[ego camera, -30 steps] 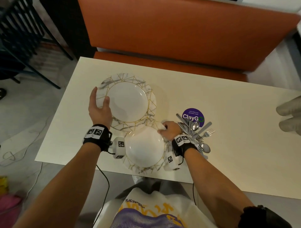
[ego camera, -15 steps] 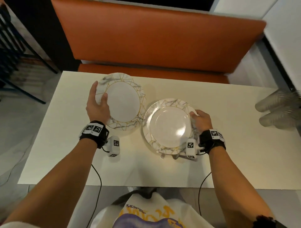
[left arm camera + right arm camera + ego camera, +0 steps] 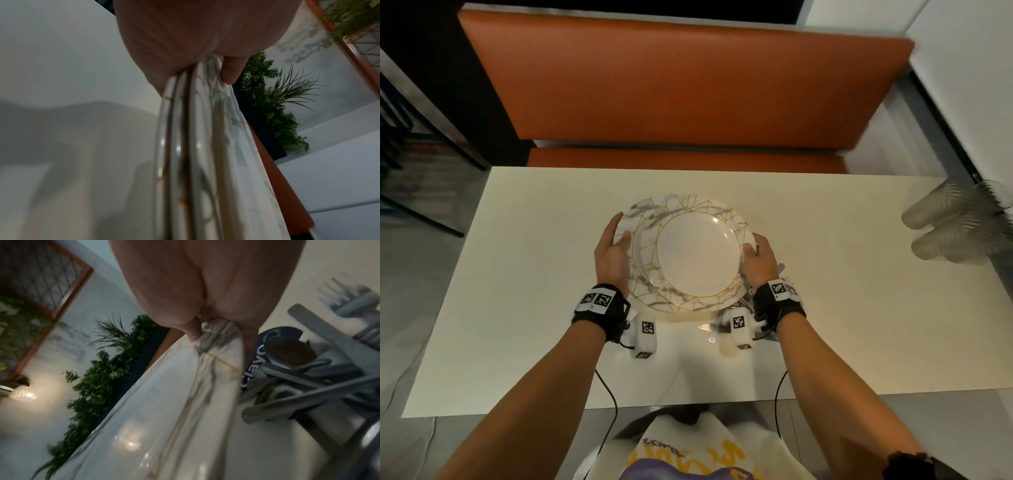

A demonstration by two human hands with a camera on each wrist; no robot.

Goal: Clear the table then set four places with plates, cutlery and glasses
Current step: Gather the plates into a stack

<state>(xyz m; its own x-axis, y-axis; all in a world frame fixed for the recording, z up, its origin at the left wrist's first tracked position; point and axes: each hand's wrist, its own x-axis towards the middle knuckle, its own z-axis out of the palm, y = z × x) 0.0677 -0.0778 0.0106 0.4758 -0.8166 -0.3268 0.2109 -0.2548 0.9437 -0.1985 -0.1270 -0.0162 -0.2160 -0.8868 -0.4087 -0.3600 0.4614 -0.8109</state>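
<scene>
Table [image 3: 524,308] under your hands, plates [image 3: 695,257] stacked between them, your left hand [image 3: 611,255] gripping their left rim, your right hand [image 3: 760,262] pinching the top plate's right rim, cutlery [image 3: 312,373] heaped beneath your right hand, cups [image 3: 955,226] far right.

Setting: restaurant or café dining booth. Evidence: long orange upholstered bench seat [image 3: 681,82] directly behind a plain cream rectangular tabletop [image 3: 524,308]; dark planter of green foliage [image 3: 271,104] above the bench back; round purple branded coaster [image 3: 267,344] on the tabletop.
</scene>
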